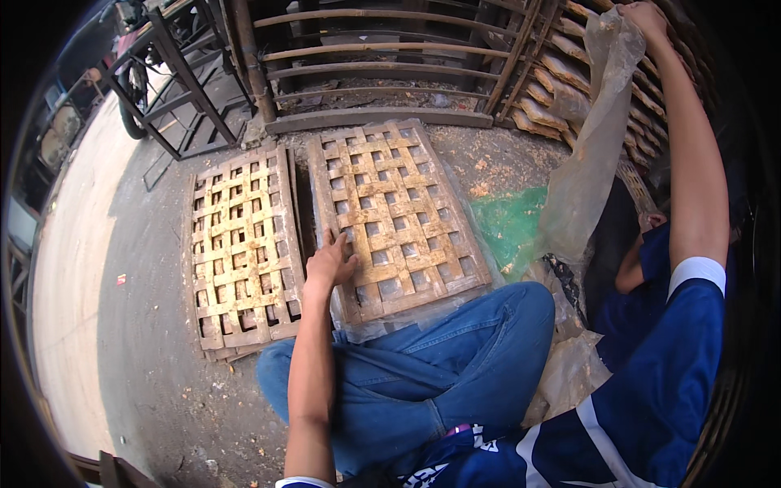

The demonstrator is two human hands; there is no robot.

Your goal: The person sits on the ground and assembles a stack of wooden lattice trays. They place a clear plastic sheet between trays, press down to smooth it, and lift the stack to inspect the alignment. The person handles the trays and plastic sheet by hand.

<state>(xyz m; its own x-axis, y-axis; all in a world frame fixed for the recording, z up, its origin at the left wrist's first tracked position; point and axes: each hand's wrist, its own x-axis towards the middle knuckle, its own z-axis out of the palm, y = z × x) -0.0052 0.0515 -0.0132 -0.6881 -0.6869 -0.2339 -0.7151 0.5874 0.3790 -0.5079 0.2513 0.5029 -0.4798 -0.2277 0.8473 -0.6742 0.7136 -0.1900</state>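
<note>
Left hand [329, 262] flat, fingers spread, pressing on near-left edge of a woven bamboo lattice tray [396, 218] lying on the ground; nothing pinched. Second lattice tray [241, 250] lies just beside it, to its left. Right hand [643, 16] raised to the far right, closed on top edge of a clear plastic sheet [587, 154] hanging down. Stacked trays [561, 93] lean behind the sheet. Green plastic [508, 224] on the ground near the first tray's right edge

Bright, even daylight, soft shadows; sharp centre; heavy fisheye bending and black vignette at the rim.
</note>
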